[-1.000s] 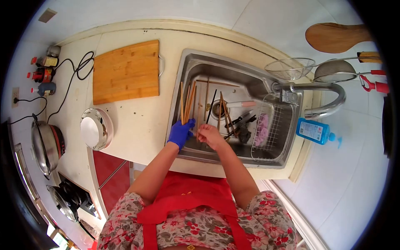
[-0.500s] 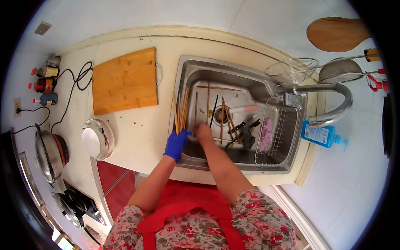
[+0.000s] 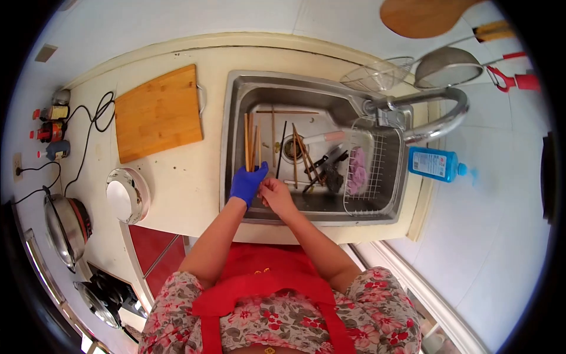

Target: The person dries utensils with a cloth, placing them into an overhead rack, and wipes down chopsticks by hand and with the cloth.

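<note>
My left hand, in a blue glove, is closed around several wooden chopsticks that point away from me over the left side of the sink. Beside it, my bare right hand has its fingers curled near the glove's lower edge; whatever is between them is hidden. More chopsticks lie on the sink floor, among them a dark one. Around the drain are a knife with a pinkish handle, a black-handled knife and a dark scrunched scrubber.
A wire basket holding a pink cloth sits at the sink's right, below the faucet. A blue soap bottle lies beyond. Left are a cutting board, stacked bowls and a pot.
The view has shifted, so the scene sits further left. My left hand has moved inward over the sink with the chopsticks. My right hand has drawn back toward me, close to the glove.
</note>
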Action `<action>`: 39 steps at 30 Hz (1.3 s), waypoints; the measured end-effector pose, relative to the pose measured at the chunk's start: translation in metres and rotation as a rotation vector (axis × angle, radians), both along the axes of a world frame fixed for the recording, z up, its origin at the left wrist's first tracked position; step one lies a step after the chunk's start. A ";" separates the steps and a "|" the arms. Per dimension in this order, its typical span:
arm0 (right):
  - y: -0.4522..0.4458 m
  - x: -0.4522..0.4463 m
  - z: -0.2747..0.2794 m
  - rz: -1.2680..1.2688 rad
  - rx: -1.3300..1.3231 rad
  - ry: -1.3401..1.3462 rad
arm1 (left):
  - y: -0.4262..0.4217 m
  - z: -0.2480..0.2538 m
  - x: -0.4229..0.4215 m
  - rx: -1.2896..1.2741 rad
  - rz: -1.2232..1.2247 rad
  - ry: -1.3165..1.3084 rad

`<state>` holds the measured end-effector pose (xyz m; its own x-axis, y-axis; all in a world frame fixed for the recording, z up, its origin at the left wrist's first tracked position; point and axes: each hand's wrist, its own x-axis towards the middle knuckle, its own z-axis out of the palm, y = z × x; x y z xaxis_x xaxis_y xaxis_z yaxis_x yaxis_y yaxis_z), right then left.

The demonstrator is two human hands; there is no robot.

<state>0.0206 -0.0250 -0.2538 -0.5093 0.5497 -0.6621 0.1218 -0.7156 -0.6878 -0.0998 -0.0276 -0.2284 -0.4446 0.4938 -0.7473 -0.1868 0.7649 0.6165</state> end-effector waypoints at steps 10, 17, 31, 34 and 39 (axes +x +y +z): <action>0.048 0.095 -0.071 0.163 0.604 -0.659 | 0.000 -0.007 0.013 -0.068 -0.033 -0.163; 0.091 0.062 -0.075 0.522 0.479 -1.145 | -0.009 -0.018 0.017 0.019 0.102 -0.169; 0.084 0.028 -0.111 0.292 0.405 -0.858 | -0.019 -0.012 0.014 0.065 0.221 -0.218; 0.072 0.007 -0.121 0.271 0.383 -0.877 | -0.017 -0.010 0.010 0.050 0.246 -0.218; 0.074 0.008 -0.136 0.417 0.393 -0.964 | -0.022 -0.009 0.001 0.023 0.212 -0.165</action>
<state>0.0283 0.0486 -0.3894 -0.0707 0.7135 -0.6971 0.9048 -0.2483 -0.3459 -0.0984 -0.0492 -0.2374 -0.4130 0.4203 -0.8080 -0.4407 0.6841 0.5811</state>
